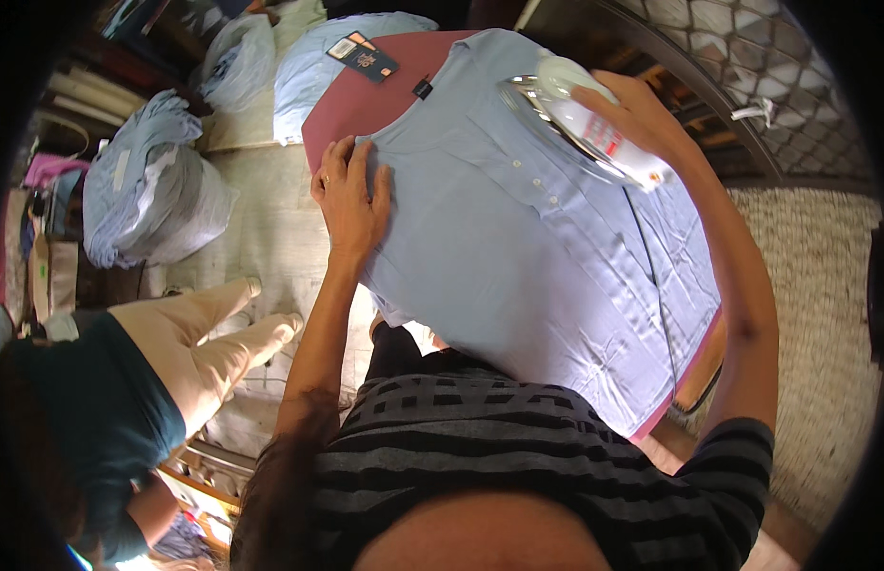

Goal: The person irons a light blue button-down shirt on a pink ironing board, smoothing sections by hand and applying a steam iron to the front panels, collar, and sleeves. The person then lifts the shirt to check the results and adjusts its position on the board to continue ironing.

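Observation:
A light blue garment with a row of small buttons lies spread over a dark red ironing board. My right hand is wrapped round the handle of a white clothes iron, whose metal soleplate is tilted up on its edge at the garment's far right; whether it touches the cloth I cannot tell. A dark cord runs from the iron down across the fabric. My left hand lies flat at the garment's left edge, fingers spread, holding nothing. A dark hang tag rests on the board beyond the neckline.
Another light blue garment lies past the board's far left end. A full bag of clothes stands on the floor at left, near a person in a dark top. A lattice metal gate borders the far right, above a woven mat.

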`<action>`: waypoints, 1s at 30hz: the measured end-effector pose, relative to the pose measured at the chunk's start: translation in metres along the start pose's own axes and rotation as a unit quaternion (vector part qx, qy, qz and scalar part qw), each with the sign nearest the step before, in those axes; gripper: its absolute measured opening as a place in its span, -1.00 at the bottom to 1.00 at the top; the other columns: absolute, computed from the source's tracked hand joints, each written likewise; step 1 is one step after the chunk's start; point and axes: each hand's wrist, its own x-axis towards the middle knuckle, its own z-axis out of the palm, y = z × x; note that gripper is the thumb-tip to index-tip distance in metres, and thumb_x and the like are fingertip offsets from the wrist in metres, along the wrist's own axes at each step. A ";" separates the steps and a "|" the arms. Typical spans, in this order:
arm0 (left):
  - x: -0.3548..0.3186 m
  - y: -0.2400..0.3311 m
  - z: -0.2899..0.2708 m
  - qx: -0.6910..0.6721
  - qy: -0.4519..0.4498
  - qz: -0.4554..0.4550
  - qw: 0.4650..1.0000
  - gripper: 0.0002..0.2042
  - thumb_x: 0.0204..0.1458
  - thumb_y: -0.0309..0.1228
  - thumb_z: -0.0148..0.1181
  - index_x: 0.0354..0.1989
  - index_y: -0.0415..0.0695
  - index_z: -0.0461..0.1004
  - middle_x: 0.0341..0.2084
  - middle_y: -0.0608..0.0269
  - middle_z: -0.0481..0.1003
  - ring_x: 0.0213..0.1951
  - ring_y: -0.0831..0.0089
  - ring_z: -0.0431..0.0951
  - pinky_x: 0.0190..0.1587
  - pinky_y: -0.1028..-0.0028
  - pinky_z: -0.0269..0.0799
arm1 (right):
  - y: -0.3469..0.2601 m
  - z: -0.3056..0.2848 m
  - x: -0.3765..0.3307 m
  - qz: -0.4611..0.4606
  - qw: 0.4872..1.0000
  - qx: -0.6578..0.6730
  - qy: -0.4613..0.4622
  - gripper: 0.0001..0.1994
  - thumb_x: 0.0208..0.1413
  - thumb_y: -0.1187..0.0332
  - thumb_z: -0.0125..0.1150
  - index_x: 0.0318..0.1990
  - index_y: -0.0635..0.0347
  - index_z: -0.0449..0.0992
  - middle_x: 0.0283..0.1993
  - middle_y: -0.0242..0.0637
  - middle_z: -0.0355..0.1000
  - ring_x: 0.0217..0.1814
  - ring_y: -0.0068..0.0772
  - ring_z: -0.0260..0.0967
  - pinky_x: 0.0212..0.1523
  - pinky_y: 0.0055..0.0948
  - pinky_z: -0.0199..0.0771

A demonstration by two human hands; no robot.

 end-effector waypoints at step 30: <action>0.081 0.023 0.076 -0.154 -0.066 0.227 0.959 -0.87 0.02 -0.35 0.29 -0.34 -0.06 0.47 -0.43 0.29 0.48 -0.33 0.22 0.47 -0.33 0.23 0.27 | -0.154 0.155 -0.127 0.269 0.909 0.219 0.233 -0.68 0.30 0.21 0.04 -0.29 0.37 0.28 -0.49 0.22 0.40 -0.39 0.33 0.41 -0.39 0.00 0.34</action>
